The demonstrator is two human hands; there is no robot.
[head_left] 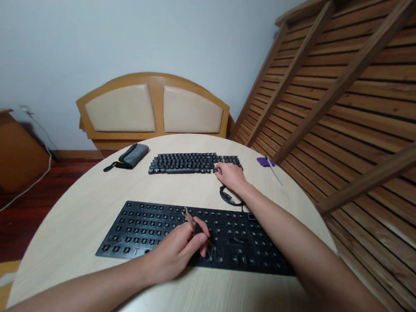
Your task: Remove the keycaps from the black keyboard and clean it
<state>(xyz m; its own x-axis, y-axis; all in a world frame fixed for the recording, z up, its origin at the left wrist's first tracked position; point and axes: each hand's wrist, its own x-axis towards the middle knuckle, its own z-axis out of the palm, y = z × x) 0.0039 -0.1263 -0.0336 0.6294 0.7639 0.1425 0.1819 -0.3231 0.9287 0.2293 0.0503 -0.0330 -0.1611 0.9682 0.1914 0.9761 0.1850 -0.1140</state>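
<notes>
A black keyboard base (pixel 141 240) with its keycaps off lies across the near part of the table, bare switches showing. Over its middle, my left hand (pixel 172 254) is closed around a keycap puller (pixel 197 228) with thin wires at its lower end. Farther back, a set of loose black keycaps (pixel 182 162) is laid out in keyboard order. My right hand (pixel 231 174) reaches to the right part of that set, its fingers pinched on a dark keycap (pixel 215 170), mostly hidden by the fingertips.
A coiled black cable (pixel 228 196) lies behind the keyboard base. At the back left of the round table (pixel 84 199) is a grey pouch (pixel 134 156); a purple item (pixel 264 161) with a pale stick is at the back right. Wooden slats (pixel 339 113) lean along the right.
</notes>
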